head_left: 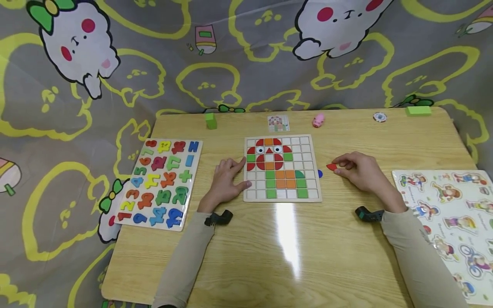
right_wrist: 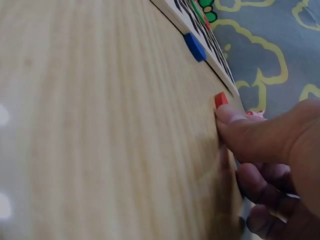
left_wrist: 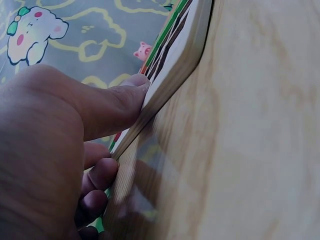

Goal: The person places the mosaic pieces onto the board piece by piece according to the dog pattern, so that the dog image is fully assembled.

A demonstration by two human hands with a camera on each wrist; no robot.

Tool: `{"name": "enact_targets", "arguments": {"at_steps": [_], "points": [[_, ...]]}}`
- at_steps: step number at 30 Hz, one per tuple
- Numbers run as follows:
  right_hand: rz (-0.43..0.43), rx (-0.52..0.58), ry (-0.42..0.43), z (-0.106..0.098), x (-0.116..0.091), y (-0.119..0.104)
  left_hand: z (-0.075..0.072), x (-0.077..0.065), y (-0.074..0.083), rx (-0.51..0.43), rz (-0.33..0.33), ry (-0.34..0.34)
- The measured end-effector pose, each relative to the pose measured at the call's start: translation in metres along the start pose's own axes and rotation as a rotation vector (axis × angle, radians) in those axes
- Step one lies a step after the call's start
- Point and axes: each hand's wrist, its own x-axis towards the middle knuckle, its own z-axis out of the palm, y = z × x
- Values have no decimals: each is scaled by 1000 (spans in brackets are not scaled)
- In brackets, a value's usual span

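A square wooden grid board [head_left: 233,179] is out of place as a name for the hand, so I name the board itself: the grid board [head_left: 255,193] lies flat mid-table, with red, green, orange and white tiles forming an animal figure. My left hand [head_left: 225,182] rests at its left edge, thumb and index finger spread and touching the rim; in the left wrist view the thumb [left_wrist: 122,102] lies against the edge. Right of the board, my right hand [head_left: 358,169] pinches a small red tile [head_left: 331,167] between thumb and fingers, just over the table. A blue tile [head_left: 320,173] lies against the board's right edge.
Left stands a number puzzle board [head_left: 185,214]; right, a puzzle board with figures [head_left: 435,265]. Along the back are a green block [head_left: 210,121], a pattern card [head_left: 278,123], a pink pig [head_left: 318,120], a round chip [head_left: 379,117] and another green block [head_left: 418,111].
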Motion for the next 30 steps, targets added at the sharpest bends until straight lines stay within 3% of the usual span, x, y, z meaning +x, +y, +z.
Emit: {"name": "enact_targets", "arguments": {"at_steps": [6,12,17,22,30], "points": [[-34,4,-3,0,3,-7,2,1,0,0,1,-3],[-11,156,51,13,22,-32,2,1,-2,4,-15,2],[-72,202,-28,34,43,-57,5,1,-2,-6,-6,7],[-91,226,-90,50,53,-66,6,1,-2,-5,4,2],[-146,217,-84,56,59,-70,1,0,-3,-1,-6,4]]}}
